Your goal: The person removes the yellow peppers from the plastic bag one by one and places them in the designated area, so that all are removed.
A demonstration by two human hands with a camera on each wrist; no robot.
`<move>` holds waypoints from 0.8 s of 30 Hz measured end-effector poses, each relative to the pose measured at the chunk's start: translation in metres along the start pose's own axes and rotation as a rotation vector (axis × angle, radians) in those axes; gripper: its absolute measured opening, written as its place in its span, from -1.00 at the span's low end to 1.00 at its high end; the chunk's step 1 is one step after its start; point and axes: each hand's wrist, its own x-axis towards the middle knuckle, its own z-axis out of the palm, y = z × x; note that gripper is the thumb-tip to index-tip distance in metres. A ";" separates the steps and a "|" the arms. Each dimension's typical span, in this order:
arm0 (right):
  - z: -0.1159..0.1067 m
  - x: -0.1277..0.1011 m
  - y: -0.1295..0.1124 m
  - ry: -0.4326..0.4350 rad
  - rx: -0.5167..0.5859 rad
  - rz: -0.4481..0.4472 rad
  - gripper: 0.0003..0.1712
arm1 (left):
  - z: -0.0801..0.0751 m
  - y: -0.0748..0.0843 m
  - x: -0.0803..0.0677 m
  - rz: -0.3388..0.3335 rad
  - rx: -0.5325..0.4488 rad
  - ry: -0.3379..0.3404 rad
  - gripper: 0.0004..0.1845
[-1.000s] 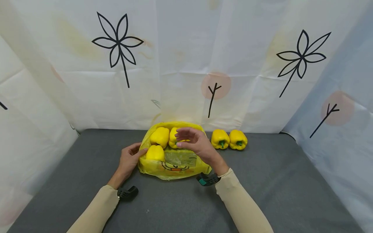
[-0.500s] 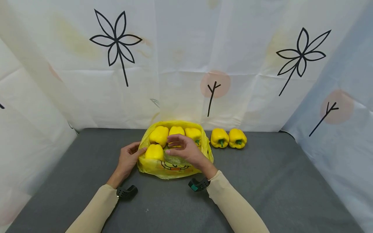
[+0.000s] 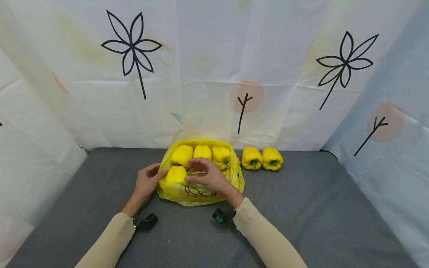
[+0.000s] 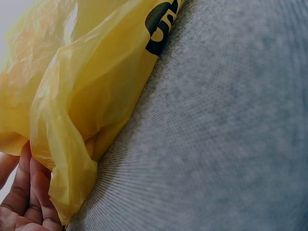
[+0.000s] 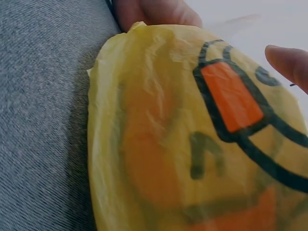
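Note:
A yellow plastic bag (image 3: pixel 187 199) with a printed face lies open on the grey table and holds several yellow bell peppers (image 3: pixel 182 155). My left hand (image 3: pixel 160 172) grips the bag's left rim beside the front pepper (image 3: pixel 176 174); its fingers (image 4: pixel 29 192) show against the folded plastic (image 4: pixel 86 96). My right hand (image 3: pixel 190 171) curls over the bag's front, thumb below and fingers above. In the right wrist view the bag's bulge (image 5: pixel 183 144) sits between the thumb (image 5: pixel 154 12) and a fingertip (image 5: pixel 288 62). Two more yellow peppers (image 3: pixel 251 158) (image 3: pixel 272 159) sit on the table right of the bag.
The grey felt table (image 3: pixel 301 208) is ringed by white cloth walls (image 3: pixel 207 74) printed with black flowers, close behind the bag. Open table surface lies in front of the bag and to its left and right.
My right hand has drawn back and left from above the bag's rear, uncovering a third pepper in the back row, and settled on the bag's front. The left hand has stayed put.

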 end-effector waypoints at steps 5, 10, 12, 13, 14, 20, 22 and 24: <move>0.003 0.003 0.006 -0.001 -0.020 0.025 -0.35 | 0.000 0.001 0.001 0.001 -0.006 0.000 -0.62; 0.004 0.011 0.028 -0.001 -0.039 0.037 -0.31 | -0.001 0.002 0.000 0.012 0.003 0.001 -0.62; 0.005 0.013 0.036 0.011 -0.050 0.042 -0.31 | -0.001 0.002 0.000 0.013 0.007 0.002 -0.62; 0.006 0.014 0.038 0.018 -0.059 0.045 -0.31 | -0.001 0.003 0.000 0.013 0.006 0.001 -0.62; 0.006 0.015 0.040 0.022 -0.069 0.049 -0.31 | -0.001 0.003 0.000 0.013 0.006 0.001 -0.62; 0.009 0.016 0.046 0.038 -0.099 0.057 -0.31 | -0.001 0.003 0.000 0.015 0.009 -0.006 -0.62; 0.009 0.016 0.047 0.041 -0.113 0.054 -0.32 | 0.000 0.003 0.000 0.012 0.009 -0.005 -0.62; 0.010 0.016 0.047 0.043 -0.129 0.052 -0.32 | 0.000 0.002 0.000 0.010 0.010 -0.004 -0.62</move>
